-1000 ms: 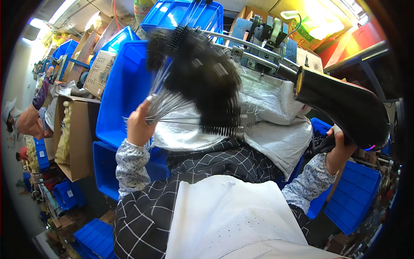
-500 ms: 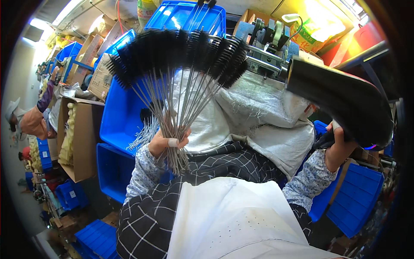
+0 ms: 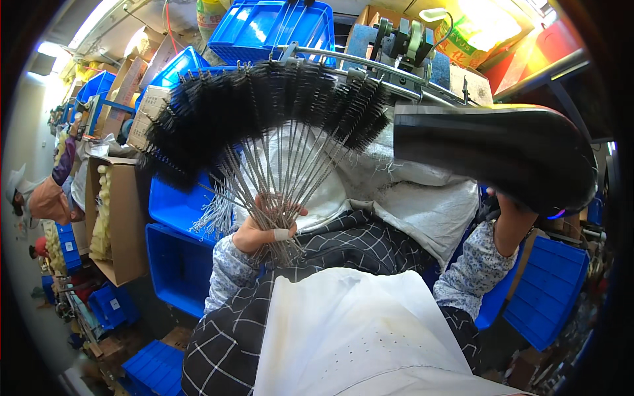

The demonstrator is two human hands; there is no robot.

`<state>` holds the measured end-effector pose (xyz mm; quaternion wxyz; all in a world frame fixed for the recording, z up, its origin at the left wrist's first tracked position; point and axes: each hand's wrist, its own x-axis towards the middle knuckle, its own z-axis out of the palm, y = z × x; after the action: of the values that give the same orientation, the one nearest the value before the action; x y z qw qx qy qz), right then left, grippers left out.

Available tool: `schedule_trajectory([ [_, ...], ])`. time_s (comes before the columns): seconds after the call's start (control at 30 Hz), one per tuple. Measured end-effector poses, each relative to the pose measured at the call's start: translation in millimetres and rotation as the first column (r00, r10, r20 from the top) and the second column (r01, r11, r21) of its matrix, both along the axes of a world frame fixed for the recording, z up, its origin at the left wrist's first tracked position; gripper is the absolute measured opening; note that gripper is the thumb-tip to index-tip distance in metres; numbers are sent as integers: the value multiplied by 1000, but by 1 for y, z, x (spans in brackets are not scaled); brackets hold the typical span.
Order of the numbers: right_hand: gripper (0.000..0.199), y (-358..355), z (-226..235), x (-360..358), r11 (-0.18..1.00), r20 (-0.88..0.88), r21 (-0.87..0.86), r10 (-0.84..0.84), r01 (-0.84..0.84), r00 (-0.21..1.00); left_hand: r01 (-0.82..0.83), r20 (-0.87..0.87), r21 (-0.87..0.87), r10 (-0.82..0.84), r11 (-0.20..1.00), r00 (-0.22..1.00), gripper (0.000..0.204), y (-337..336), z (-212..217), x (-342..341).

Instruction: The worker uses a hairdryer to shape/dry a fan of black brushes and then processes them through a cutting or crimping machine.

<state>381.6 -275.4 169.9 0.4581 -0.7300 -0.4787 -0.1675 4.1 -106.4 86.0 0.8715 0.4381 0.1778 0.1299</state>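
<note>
Fanning out a bundle of black bottle brushes [image 3: 264, 112]!
Left hand [image 3: 261, 231] pinches the springy wire stems, light but splay-prone; right hand [image 3: 512, 221] wraps the black dryer [image 3: 495, 152].

The left hand [image 3: 264, 228] is raised in front of the torso, palm side turned toward the camera. Its fingers are curled closed into a grip, and a pale bandage wraps one finger [image 3: 282, 233]. The left forearm runs down and to the left from the wrist, covered by a patterned sleeve, with the elbow bent. The right hand [image 3: 505, 208] is raised at the right side and is largely hidden, so its finger position cannot be determined. The right wrist is bare below it. The right forearm, in a matching sleeve, rises steeply from a bent elbow.
</note>
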Motion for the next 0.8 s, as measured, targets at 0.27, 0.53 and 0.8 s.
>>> schedule_trajectory([
  [0.27, 53, 5, 6, -21, 999, -1, -32, 14, -14, 1000, 45, -102, 162, -28, 986, 994, 74, 2, 7, -2],
  [0.53, 56, 8, 10, -30, 987, -280, 117, 141, -112, 949, -40, -245, 324, 125, 945, 961, 75, 7, 42, -1],
  [0.8, 61, -3, -6, -9, 975, -217, 180, 166, -128, 962, -30, -95, -135, 17, 990, 995, 83, -13, 11, -6],
])
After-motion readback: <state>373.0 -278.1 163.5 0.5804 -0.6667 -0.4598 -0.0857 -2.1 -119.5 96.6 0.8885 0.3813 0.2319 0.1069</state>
